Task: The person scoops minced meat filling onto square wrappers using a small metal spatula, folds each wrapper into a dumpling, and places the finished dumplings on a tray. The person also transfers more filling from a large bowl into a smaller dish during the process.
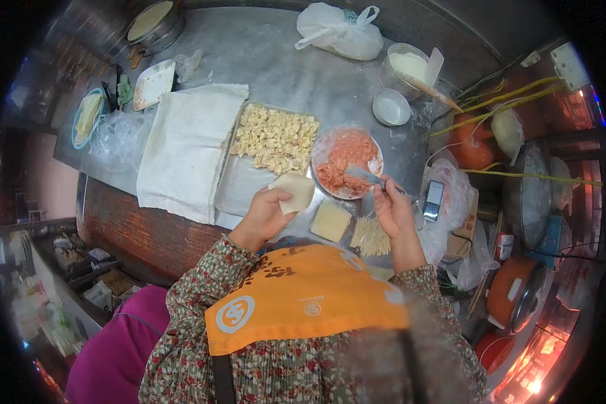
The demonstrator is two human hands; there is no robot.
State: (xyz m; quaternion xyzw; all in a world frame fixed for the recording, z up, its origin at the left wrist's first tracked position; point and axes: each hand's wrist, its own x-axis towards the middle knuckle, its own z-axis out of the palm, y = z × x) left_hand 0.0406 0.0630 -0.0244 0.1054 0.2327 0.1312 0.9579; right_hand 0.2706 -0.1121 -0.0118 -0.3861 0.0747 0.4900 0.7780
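Pinched between the thumb and fingers of my left hand (265,217) is a square dough wrapper (294,193), lying over the fingers. My right hand (395,211) grips a flat spreader (366,174) by its handle. The spreader's blade rests in pink minced filling (351,146), which fills much of a round white bowl (381,160). Left of the bowl, a metal tray (237,189) carries many folded wontons (278,134) in its far part. A stack of square wrappers (331,221) lies near me, beside a pile of cut dough strips (369,236) partly hidden by my right hand.
A white cloth (189,151) covers the table left of the tray. Farther back stand a tied plastic bag (341,33), a tub of flour (406,65) and a small bowl (391,107). A mobile phone (433,201) lies on plastic bags at right. An orange pot (510,290) stands lower right.
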